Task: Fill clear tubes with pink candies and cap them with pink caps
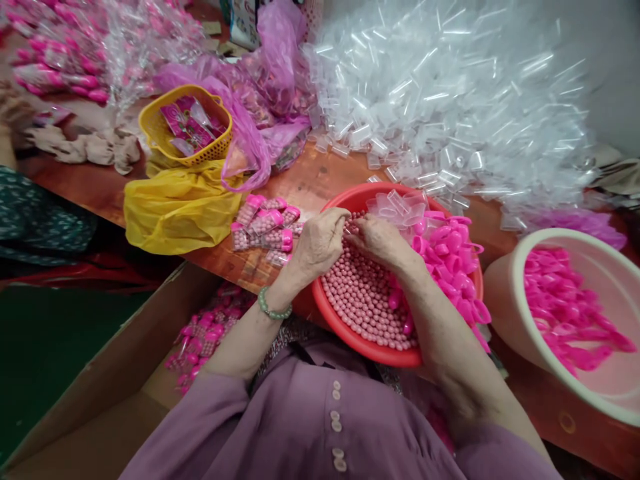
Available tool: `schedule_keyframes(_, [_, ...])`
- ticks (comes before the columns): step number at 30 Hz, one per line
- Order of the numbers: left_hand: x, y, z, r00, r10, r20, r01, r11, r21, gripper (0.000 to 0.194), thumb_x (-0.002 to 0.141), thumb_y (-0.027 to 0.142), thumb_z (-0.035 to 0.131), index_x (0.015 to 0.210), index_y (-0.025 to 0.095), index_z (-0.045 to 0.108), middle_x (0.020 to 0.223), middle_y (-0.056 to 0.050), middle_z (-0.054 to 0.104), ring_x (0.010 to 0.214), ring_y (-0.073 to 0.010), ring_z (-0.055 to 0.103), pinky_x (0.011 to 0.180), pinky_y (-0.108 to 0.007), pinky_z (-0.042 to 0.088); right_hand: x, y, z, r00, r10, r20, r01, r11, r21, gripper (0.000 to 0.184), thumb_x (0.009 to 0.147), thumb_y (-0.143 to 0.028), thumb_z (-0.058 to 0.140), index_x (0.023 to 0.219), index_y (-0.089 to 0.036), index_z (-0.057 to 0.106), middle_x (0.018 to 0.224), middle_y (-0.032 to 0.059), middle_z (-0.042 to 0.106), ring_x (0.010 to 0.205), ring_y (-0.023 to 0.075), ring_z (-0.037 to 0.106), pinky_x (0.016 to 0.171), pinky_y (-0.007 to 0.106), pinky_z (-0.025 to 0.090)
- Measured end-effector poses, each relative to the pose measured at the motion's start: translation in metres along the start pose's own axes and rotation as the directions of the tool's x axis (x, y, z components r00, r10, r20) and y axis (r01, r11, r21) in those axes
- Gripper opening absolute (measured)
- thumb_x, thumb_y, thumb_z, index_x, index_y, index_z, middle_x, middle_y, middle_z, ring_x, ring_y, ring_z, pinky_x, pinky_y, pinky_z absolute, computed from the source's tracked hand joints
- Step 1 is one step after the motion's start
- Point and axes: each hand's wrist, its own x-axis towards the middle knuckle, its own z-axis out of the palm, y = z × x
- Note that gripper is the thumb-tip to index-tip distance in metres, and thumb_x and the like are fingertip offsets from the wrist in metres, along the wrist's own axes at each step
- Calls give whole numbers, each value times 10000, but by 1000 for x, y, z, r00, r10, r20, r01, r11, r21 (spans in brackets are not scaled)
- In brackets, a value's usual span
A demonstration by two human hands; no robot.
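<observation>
Both hands meet above a red basin [324, 303] filled with round pink beads [365, 300]. My left hand [323, 241], below a green bead bracelet [273, 305], is closed at the basin's left rim; what it grips is hidden. My right hand [377, 239] has its fingers curled down among the beads beside the left fingertips, and I cannot make out what they hold. Bright pink plastic caps [447, 257] and several transparent plastic tubes [395, 208] lie in the basin's right and far parts. Bead-filled tubes with pink caps [267, 223] lie left of my left hand.
Transparent tubes [450, 100] form a large heap behind the basin. A cream tub [515, 293] of pink pieces stands right. Left are a yellow basket [187, 157], a yellow bag [180, 210] and another person's sleeve [43, 217]. A cardboard box [105, 360] with filled tubes sits below.
</observation>
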Motion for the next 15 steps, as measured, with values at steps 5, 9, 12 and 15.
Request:
schedule_keyframes(5, [2, 3, -1, 998, -64, 15, 64, 998, 15, 275, 945, 170, 441, 1025, 165, 704, 1032, -76, 771, 964, -186, 705, 884, -296, 527, 0, 5, 8, 994, -106, -24, 107, 990, 94, 366, 957, -336, 598, 1227, -93, 640, 1195, 188, 677, 984, 256, 674, 819, 309, 464])
schedule_keyframes(9, [3, 4, -1, 997, -78, 8, 77, 997, 10, 258, 940, 179, 456, 999, 172, 707, 1000, -67, 774, 933, -188, 700, 868, -300, 516, -5, 6, 5, 989, -146, -35, 150, 980, 133, 349, 928, -305, 621, 1205, -92, 627, 1096, 151, 725, 938, 247, 671, 791, 308, 467])
schedule_keyframes(12, [3, 3, 0, 997, -81, 3, 81, 997, 12, 263, 941, 171, 448, 1001, 167, 704, 1005, -69, 772, 933, -184, 697, 871, -295, 511, -9, -3, 3, 992, -93, -85, 88, 994, -62, 288, 957, -208, 517, 1178, -84, 654, 1158, 206, 692, 959, 274, 670, 781, 340, 472])
schedule_keyframes(15, [4, 3, 2, 997, -79, 7, 79, 996, 41, 264, 938, 162, 442, 1007, 161, 698, 1014, -74, 769, 953, -185, 693, 883, -292, 506, -8, -19, 9, 988, -131, -87, 116, 980, -162, 398, 971, -80, 353, 1247, -43, 637, 1243, 256, 662, 1083, 310, 651, 845, 380, 491])
